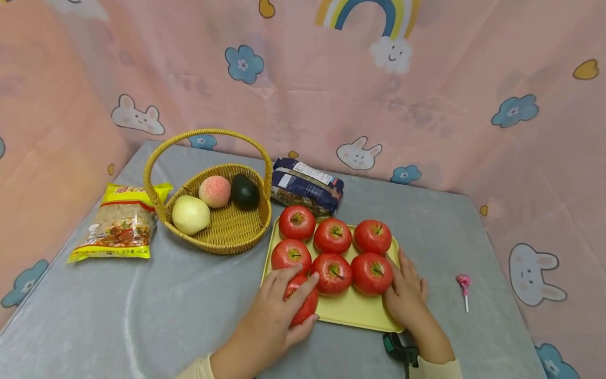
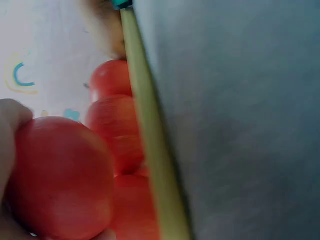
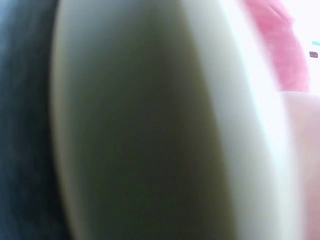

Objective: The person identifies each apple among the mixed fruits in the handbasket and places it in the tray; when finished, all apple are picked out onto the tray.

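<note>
In the head view my left hand point(image 1: 272, 310) grips a red apple point(image 1: 303, 302) over the front left corner of a yellow tray point(image 1: 352, 310). Seen from the left wrist, that apple point(image 2: 62, 177) looks raised compared with the apples behind it. Several other red apples point(image 1: 332, 273) sit on the tray in rows, stems up. My right hand point(image 1: 407, 295) lies along the tray's right edge, fingers extended, close to the front right apple point(image 1: 372, 273). From the right wrist, the blurred tray side point(image 3: 145, 120) fills most of the picture.
A wicker basket point(image 1: 232, 245) with a peach point(image 1: 215, 191), a pale round fruit point(image 1: 191, 215) and an avocado point(image 1: 244, 191) stands left of the tray. Beside it lies a yellow food bag point(image 1: 120, 226). A dark package point(image 1: 307, 184) is behind the tray; a lollipop point(image 1: 464, 284) lies right.
</note>
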